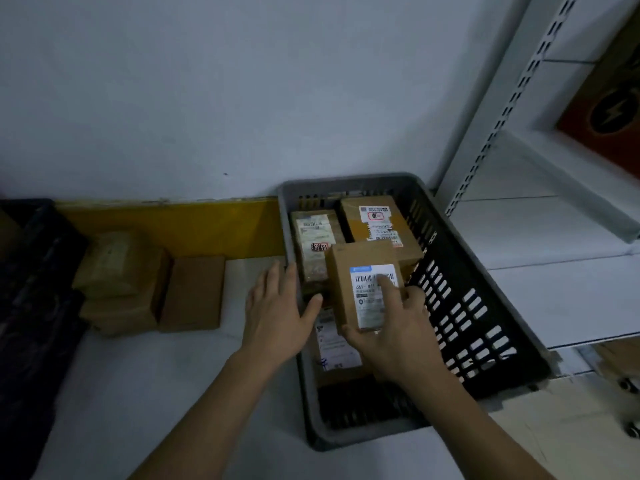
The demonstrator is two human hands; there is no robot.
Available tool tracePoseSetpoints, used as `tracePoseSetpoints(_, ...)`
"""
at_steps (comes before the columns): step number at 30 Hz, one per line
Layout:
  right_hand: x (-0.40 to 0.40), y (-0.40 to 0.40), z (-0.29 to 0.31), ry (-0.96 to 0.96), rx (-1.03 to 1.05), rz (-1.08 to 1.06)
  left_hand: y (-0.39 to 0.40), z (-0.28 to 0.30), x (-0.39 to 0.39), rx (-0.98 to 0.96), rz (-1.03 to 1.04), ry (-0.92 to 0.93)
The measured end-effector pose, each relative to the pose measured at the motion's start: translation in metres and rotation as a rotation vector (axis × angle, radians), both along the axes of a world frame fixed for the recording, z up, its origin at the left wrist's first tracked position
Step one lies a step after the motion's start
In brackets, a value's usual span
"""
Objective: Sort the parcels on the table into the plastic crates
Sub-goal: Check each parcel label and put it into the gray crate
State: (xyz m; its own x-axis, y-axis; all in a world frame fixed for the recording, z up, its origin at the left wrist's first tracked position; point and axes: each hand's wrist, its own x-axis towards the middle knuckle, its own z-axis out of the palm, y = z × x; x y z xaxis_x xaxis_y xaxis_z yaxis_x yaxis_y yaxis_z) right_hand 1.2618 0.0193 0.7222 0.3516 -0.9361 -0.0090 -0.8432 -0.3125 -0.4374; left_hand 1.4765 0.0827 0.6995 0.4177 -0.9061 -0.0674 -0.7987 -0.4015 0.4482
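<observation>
— What's nearest, from where you stand?

— Two bare forearms reach in over the pale table top [145, 393]. The right hand [391, 327] grips a small brown cardboard parcel with a white barcode label [363, 289]: thumb curled round its near edge, index finger laid on the label. The parcel is held tilted, above the other boxes inside the grey slotted plastic crate [485, 306].

— And the left hand?

— The left hand [277, 313] is spread, fingers straight and apart, resting at the crate's left rim and holding nothing.

— What's in the crate?

— Under the held parcel lies a flat labelled parcel [332, 344], partly hidden. Farther back, side by side, sit a narrow tape-wrapped parcel with worn labels [313, 237] and a wider brown box with a red-stamped label [374, 220].

— Anything left on the table?

— To the left, well apart from the crate: a plain brown box [194, 292] just beside a stack of brown wrapped parcels [117, 278]. A dark crate [31, 271] stands at the far left edge. Behind runs a yellow strip [166, 223] along a white wall [207, 81]; white metal shelving [540, 202] stands on the right.
</observation>
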Motion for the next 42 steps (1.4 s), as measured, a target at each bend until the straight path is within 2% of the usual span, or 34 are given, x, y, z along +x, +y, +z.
tracePoseSetpoints(3, -0.007, 0.004, 0.008, 0.023, -0.013, 0.039, 0.001, -0.002, -0.001, -0.001, 0.066, 0.002)
tracePoseSetpoints(6, -0.015, 0.015, 0.009, 0.106, 0.097, 0.112, 0.004, -0.001, -0.001, 0.015, 0.097, -0.041)
tracePoseSetpoints(13, 0.021, 0.003, -0.018, 0.157, 0.273, 0.193, 0.007, 0.005, -0.006, 0.082, 0.055, -0.083)
tracePoseSetpoints(17, 0.024, 0.004, -0.027, 0.263, 0.334, 0.297, 0.008, 0.009, -0.01, 0.105, 0.059, -0.068)
tracePoseSetpoints(24, 0.03, -0.01, -0.033, 0.451, 0.353, 0.451, 0.012, 0.015, -0.014, 0.109, 0.06, -0.109)
tracePoseSetpoints(32, 0.024, -0.019, -0.034, 0.584, 0.207, 0.511, 0.019, 0.01, -0.01, 0.062, 0.1, -0.252)
tracePoseSetpoints(36, 0.023, -0.02, -0.021, 0.503, 0.084, 0.463, 0.036, 0.009, 0.003, -0.003, 0.15, -0.284)
tracePoseSetpoints(42, 0.064, 0.017, 0.014, 0.143, -0.243, 0.372, 0.075, 0.004, 0.047, 0.045, 0.233, -0.323)
